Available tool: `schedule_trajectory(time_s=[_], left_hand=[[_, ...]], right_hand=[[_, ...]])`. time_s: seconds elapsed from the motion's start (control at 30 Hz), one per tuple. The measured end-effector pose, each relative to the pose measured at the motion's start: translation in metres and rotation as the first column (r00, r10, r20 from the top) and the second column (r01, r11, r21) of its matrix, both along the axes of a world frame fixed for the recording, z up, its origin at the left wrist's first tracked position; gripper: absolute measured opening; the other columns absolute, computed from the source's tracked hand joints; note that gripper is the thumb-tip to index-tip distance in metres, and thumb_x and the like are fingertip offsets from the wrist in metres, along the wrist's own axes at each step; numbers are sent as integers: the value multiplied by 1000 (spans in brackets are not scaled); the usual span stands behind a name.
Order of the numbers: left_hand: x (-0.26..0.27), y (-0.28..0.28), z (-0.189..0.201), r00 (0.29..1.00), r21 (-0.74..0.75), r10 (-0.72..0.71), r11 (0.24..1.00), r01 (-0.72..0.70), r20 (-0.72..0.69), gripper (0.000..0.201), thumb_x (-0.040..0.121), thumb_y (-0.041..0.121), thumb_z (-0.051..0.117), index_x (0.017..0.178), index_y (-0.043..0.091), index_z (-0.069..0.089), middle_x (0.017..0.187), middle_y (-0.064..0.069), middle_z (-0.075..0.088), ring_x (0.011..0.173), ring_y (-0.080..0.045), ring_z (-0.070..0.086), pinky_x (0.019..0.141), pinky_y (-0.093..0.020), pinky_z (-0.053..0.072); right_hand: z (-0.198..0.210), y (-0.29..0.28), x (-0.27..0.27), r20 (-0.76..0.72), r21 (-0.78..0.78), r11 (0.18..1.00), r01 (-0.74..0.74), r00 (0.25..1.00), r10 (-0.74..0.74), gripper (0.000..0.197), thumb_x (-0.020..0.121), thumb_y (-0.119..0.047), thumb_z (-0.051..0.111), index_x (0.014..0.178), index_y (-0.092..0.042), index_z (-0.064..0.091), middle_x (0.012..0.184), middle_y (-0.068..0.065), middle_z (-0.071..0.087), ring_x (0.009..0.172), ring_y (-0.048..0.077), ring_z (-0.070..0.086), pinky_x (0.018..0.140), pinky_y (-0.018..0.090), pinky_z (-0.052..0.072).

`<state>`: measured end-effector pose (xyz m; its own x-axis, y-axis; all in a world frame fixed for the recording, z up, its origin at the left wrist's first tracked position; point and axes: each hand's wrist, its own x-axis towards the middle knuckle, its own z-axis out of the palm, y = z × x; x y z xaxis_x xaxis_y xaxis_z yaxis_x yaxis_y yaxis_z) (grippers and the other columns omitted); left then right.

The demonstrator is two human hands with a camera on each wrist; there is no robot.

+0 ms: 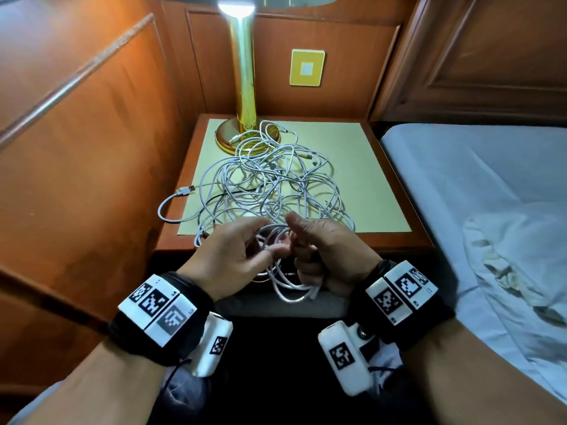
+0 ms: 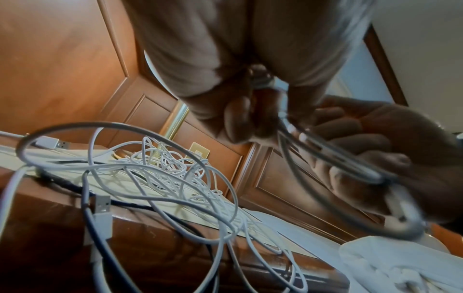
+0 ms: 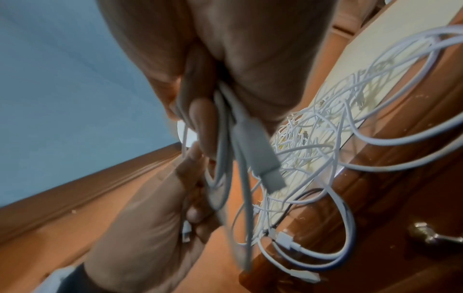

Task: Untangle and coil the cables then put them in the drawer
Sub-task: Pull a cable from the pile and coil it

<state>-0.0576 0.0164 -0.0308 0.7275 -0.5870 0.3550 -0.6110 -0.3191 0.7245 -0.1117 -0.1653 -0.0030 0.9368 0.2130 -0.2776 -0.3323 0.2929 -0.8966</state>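
A tangle of white cables [image 1: 270, 179] lies on the cream top of the nightstand [image 1: 377, 179], some strands hanging over its front edge. In front of that edge my right hand [image 1: 306, 250] grips a small coil of white cable [image 1: 288, 289] in its fist. In the right wrist view a USB plug [image 3: 263, 154] sticks out of that grip. My left hand [image 1: 270, 240], just left of the right, pinches a strand of the same cable [image 2: 283, 119] between thumb and fingers. A brass drawer knob [image 3: 431, 236] shows below the tabletop; the head view hides the drawer.
A lit brass lamp [image 1: 244, 87] stands at the back of the nightstand, cables looped over its base. A bed with pale blue sheets [image 1: 475, 194] lies to the right, wooden panelling [image 1: 76, 148] to the left. A loose USB plug [image 1: 185, 190] pokes out left.
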Motion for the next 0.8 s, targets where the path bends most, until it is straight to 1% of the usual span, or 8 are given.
schedule_trajectory(time_s=[0.17, 0.27, 0.4, 0.57, 0.6, 0.67, 0.73, 0.8], left_hand=[[3, 2, -3, 999, 54, 50, 997, -50, -4, 22, 97, 34, 54, 89, 15, 62, 73, -1, 62, 68, -19, 58, 64, -41, 46], [3, 1, -3, 996, 35, 87, 996, -85, -33, 23, 100, 32, 55, 86, 14, 60, 71, -6, 59, 65, -23, 55, 62, -44, 45], [1, -2, 0, 991, -27, 105, 994, -108, -80, 29, 97, 38, 52, 92, 12, 63, 76, -9, 62, 70, -25, 57, 66, -46, 46], [2, -4, 0, 990, -49, 91, 994, -97, -112, 29, 97, 34, 52, 115, 14, 63, 95, 2, 68, 85, -18, 65, 79, -40, 54], [4, -2, -2, 991, -60, 96, 993, -102, -91, 28, 97, 29, 53, 116, 13, 64, 96, 4, 67, 86, -14, 64, 80, -37, 54], [10, 1, -5, 991, -66, 115, 992, -111, 66, 24, 95, 18, 56, 112, 7, 69, 98, 2, 65, 88, -10, 61, 81, -30, 53], [13, 5, -6, 966, -48, 146, 989, -139, 213, 20, 93, 14, 61, 105, 7, 74, 96, -1, 66, 86, -14, 63, 77, -28, 53], [14, 6, -6, 940, -60, 215, 977, -207, 263, 16, 90, 17, 67, 101, 12, 78, 94, -1, 67, 87, -16, 64, 76, -28, 53]], right_hand=[[-9, 4, 6, 28, -45, 992, 121, 992, -120, 39, 101, -35, 48, 72, -9, 53, 54, -1, 26, 40, 10, 27, 42, 25, 41], [-15, 2, 10, 28, -8, 978, 208, 978, -207, 30, 101, -27, 52, 83, -4, 60, 55, 0, 35, 42, 9, 35, 44, 27, 48], [-17, -1, 13, 54, -47, 974, 222, 974, -220, 22, 102, -22, 52, 90, -5, 58, 61, 1, 42, 49, 13, 39, 42, 24, 45], [-15, -4, 13, 111, -172, 949, 265, 962, -249, 23, 105, -21, 46, 100, -2, 57, 55, -5, 40, 47, 11, 36, 39, 22, 34], [-12, -6, 13, 117, -183, 940, 287, 956, -269, 22, 105, -20, 45, 99, -2, 56, 56, -3, 39, 47, 11, 35, 38, 22, 33], [-7, -8, 11, 137, -179, 932, 314, 946, -293, 21, 105, -17, 44, 90, -6, 54, 60, 1, 35, 46, 11, 33, 38, 22, 31], [-5, -10, 10, 152, -152, 940, 307, 947, -284, 23, 105, -16, 44, 84, -10, 50, 63, 3, 34, 46, 11, 33, 39, 23, 31], [-4, -9, 9, 145, -125, 956, 266, 958, -248, 23, 105, -16, 44, 83, -11, 47, 64, 2, 36, 48, 11, 33, 40, 23, 31]])
